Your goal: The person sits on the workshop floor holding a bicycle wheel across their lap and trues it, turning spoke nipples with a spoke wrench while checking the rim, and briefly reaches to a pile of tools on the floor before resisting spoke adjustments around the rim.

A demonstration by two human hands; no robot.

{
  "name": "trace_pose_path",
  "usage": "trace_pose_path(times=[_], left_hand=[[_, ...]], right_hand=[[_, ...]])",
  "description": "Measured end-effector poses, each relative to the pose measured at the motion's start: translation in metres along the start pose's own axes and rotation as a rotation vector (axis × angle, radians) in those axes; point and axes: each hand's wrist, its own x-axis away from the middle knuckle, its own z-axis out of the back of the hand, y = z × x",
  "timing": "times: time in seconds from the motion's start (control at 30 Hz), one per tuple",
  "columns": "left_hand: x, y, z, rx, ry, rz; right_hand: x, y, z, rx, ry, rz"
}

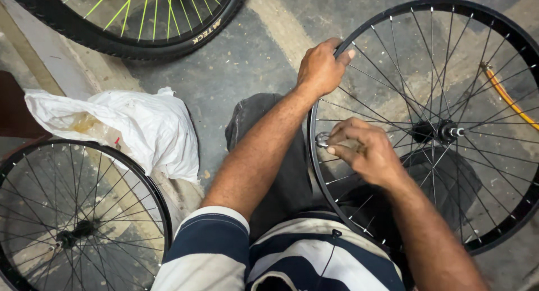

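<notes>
A bare black bicycle wheel rim [505, 21] with thin steel spokes stands upright between my knees, its hub [441, 131] at the centre. My left hand [323, 66] grips the top left of the rim. My right hand [365, 150] reaches in among the spokes and pinches a small round metal spoke wrench [322, 139] at the rim's inner left edge. My striped shirt and dark trousers fill the bottom of the view.
A second spoked rim [147, 185] lies at the lower left. A tyred wheel with yellow-green spokes [140, 16] lies at the top. A crumpled white bag [135, 125] sits between them on the concrete floor. An orange bar [508, 97] shows behind the spokes at right.
</notes>
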Motion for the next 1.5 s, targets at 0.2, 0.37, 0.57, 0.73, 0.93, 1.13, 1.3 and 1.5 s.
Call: trace_pose_path(times=[0.2,0.37,0.57,0.73,0.93,1.13,1.3,1.5], left_hand=[[0.0,0.001,-0.002,0.005,-0.01,0.02],[0.0,0.0,-0.002,0.008,0.011,-0.018],[0.004,-0.003,-0.003,0.001,-0.013,0.025],[0.001,-0.004,-0.005,0.001,0.012,-0.026],[-0.001,-0.004,-0.004,-0.002,-0.018,0.027],[0.0,-0.002,-0.001,0.02,0.04,-0.058],[0.001,0.001,0.0,-0.001,-0.025,0.017],[0.0,0.003,0.0,0.001,-0.006,0.016]], right_hand=[[-0.009,0.005,-0.008,0.179,0.031,-0.07],[-0.008,-0.005,-0.01,0.241,0.048,0.036],[-0.001,0.013,0.001,0.121,-0.022,0.031],[-0.005,0.007,-0.027,0.426,0.041,0.021],[-0.013,-0.002,-0.016,0.454,-0.026,0.03],[-0.004,-0.001,-0.025,0.424,0.033,-0.05],[-0.004,0.0,-0.017,0.315,0.004,0.194],[-0.011,0.011,-0.014,0.403,-0.082,-0.19]])
